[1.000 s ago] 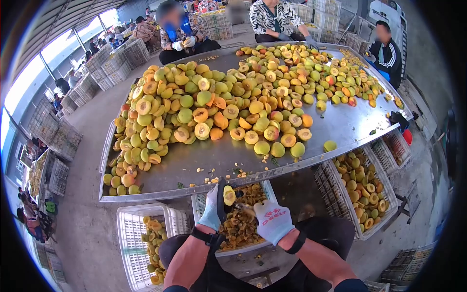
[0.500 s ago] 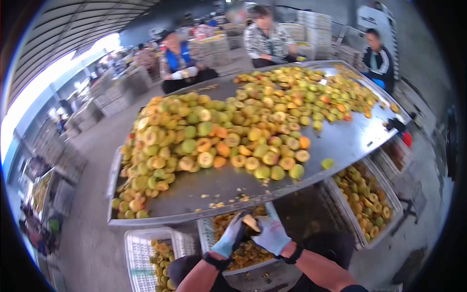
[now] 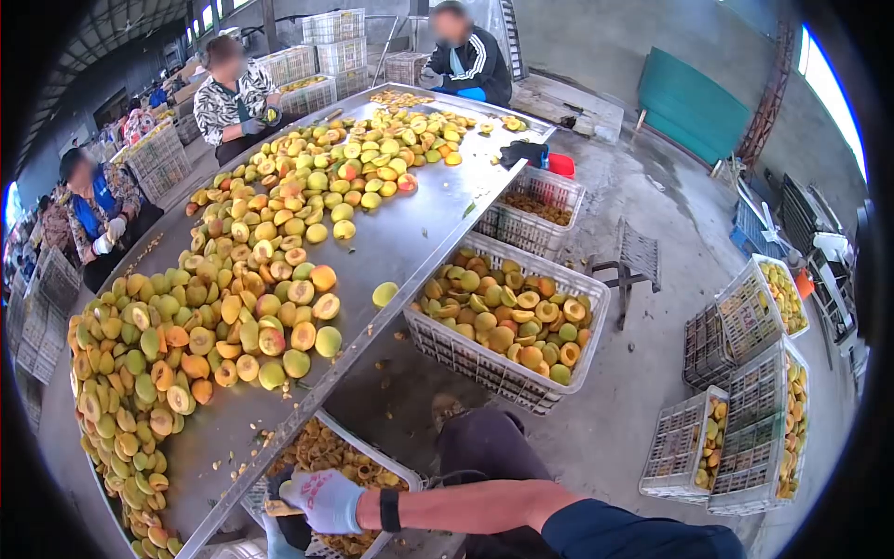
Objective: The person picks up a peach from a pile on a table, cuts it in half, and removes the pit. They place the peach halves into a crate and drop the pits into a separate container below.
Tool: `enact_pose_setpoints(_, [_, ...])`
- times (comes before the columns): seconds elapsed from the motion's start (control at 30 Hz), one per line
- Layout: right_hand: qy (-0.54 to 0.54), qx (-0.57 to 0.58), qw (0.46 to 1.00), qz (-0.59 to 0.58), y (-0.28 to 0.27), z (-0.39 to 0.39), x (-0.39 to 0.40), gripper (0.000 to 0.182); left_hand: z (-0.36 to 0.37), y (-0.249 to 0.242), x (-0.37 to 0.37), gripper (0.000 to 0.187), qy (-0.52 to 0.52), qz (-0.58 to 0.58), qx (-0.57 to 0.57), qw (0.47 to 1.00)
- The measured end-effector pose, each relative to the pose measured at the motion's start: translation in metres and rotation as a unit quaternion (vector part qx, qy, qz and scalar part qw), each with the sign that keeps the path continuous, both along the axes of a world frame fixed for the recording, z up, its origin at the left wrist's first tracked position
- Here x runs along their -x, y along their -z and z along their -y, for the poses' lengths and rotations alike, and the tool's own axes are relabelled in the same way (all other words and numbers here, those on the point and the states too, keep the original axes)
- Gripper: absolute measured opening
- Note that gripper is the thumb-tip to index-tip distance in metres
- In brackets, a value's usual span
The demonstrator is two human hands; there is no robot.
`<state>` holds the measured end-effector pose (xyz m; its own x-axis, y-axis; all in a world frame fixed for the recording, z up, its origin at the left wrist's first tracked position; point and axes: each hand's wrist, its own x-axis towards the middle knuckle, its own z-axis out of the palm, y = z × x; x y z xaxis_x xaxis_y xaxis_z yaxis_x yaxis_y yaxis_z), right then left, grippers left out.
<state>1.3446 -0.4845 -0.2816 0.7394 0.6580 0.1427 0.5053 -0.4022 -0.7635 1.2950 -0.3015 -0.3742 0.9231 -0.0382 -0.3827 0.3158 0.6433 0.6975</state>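
Note:
My right hand [image 3: 324, 496], in a white and pale-blue glove with a dark band on the wrist, is closed above a crate of brownish fruit scraps [image 3: 377, 466]. My left hand [image 3: 279, 538], gloved too, is just below it and mostly hidden, its fingers curled. Between the hands a small yellow-tan piece [image 3: 277, 508] shows; its kind is too blurred to tell. Beside them stands a metal table [image 3: 209, 456] heaped with halved yellow-green peaches [image 3: 251, 298]. One peach half [image 3: 385, 294] lies apart near the table's edge.
A crate of peach halves [image 3: 503, 373] stands right of the table, with another crate [image 3: 531, 219] behind it and a stool [image 3: 633, 256] alongside. Stacked crates [image 3: 745, 419] stand far right. Three people [image 3: 470, 61] sit along the table's far side.
My view has swung to the right, so the table now slants and the right-hand crates show. Both hands stay together over the scraps crate, now lower left in view.

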Motion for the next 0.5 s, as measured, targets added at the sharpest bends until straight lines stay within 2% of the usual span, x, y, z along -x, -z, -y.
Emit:
enact_pose_setpoints(0.07, [0.024,-0.041,0.999,0.014,0.005,-0.001,0.010,0.020,0.012,-0.024,-0.008,0.047,0.030,0.061,-0.120,0.990])
enact_pose_setpoints(0.13, [-0.017,0.066,0.997,0.021,-0.015,0.010,0.007,0.020,0.007,-0.036,-0.014,0.040,-0.056,0.029,-0.158,0.985])
enact_pose_setpoints(0.17, [-0.031,0.103,0.991,-0.075,-0.035,0.015,-0.001,0.023,0.003,-0.042,-0.017,0.034,-0.115,0.008,-0.178,0.977])
enact_pose_setpoints(0.2, [-0.036,0.139,0.983,-0.118,-0.037,0.012,-0.009,0.026,-0.001,-0.052,-0.016,0.028,-0.165,-0.007,-0.195,0.967])
enact_pose_setpoints(0.27, [-0.093,0.155,0.983,-0.022,-0.038,0.021,-0.012,0.026,-0.010,-0.138,-0.001,0.037,-0.064,-0.050,-0.404,0.911])
enact_pose_setpoints(0.3, [-0.122,0.184,0.975,-0.028,-0.043,0.027,-0.010,0.027,-0.026,-0.141,0.009,0.030,-0.142,-0.053,-0.392,0.908])
enact_pose_setpoints(0.33, [-0.147,0.214,0.965,-0.035,-0.050,0.031,-0.010,0.029,-0.041,-0.156,0.027,0.026,-0.170,-0.030,-0.463,0.870])
enact_pose_setpoints(0.37, [-0.142,0.227,0.963,-0.023,-0.052,0.031,-0.007,0.026,-0.064,-0.164,0.044,0.024,-0.151,0.018,-0.605,0.781])
enact_pose_setpoints(0.4, [-0.149,0.221,0.964,-0.018,-0.053,0.031,-0.008,0.026,-0.086,-0.170,0.064,0.022,-0.124,0.063,-0.730,0.669])
enact_pose_setpoints(0.47, [-0.209,0.266,0.941,-0.011,-0.054,0.031,-0.011,0.024,-0.107,-0.187,0.101,0.036,-0.081,-0.135,-0.833,0.531])
enact_pose_setpoints(0.5, [-0.220,0.266,0.938,-0.016,-0.054,0.031,-0.013,0.024,-0.123,-0.186,0.115,0.042,0.003,-0.228,-0.856,0.463])
